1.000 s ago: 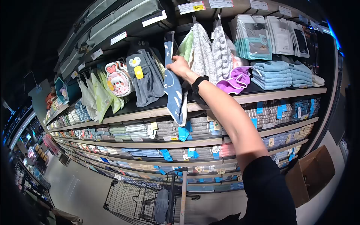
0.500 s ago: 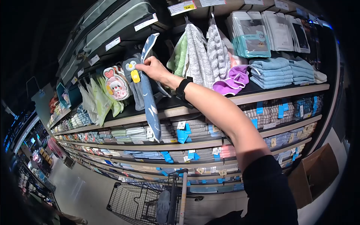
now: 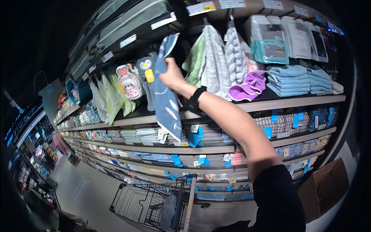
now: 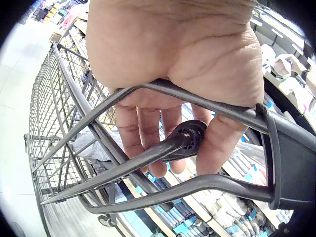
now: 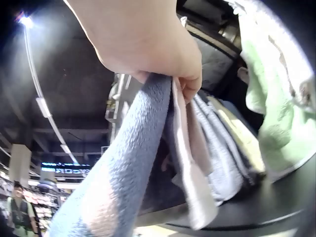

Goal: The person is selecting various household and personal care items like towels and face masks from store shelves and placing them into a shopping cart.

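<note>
One blue towel (image 3: 167,92) hangs at upper centre of the head view, pinched in the right hand (image 3: 172,75) near its top. Its loose tail could snag the grey towels (image 3: 148,87) behind. The left hand (image 4: 173,74) grips the cart handle (image 4: 197,133).

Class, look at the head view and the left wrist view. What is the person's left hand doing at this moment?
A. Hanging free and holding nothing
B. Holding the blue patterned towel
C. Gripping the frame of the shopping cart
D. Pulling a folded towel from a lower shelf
C: in the left wrist view the left hand has its fingers curled in a grip round a bar of the shopping cart, while the right hand holds the blue patterned towel.
</note>
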